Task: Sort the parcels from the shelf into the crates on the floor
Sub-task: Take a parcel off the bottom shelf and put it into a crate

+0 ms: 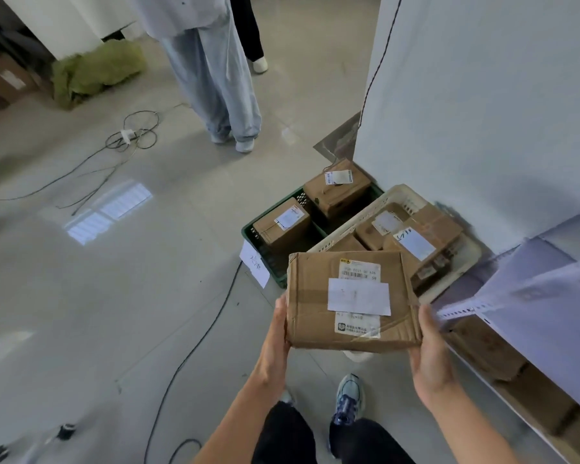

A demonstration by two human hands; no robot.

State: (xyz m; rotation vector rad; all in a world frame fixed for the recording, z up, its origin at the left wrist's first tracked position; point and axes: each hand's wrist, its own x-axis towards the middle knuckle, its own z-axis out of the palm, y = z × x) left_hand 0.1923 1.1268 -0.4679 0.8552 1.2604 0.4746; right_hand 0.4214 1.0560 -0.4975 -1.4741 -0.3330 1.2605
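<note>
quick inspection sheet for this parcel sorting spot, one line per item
surface: grey floor, glossy, window light reflected
job's things: held parcel above the crates' near side; green crate with two parcels; white crate with several parcels; shelf at right
clutter: green bundle at far left
grips: left hand and right hand hold the parcel by opposite sides
cables: black cable across floor; coiled cable at power strip
surroundings: standing person; white wall behind crates
</note>
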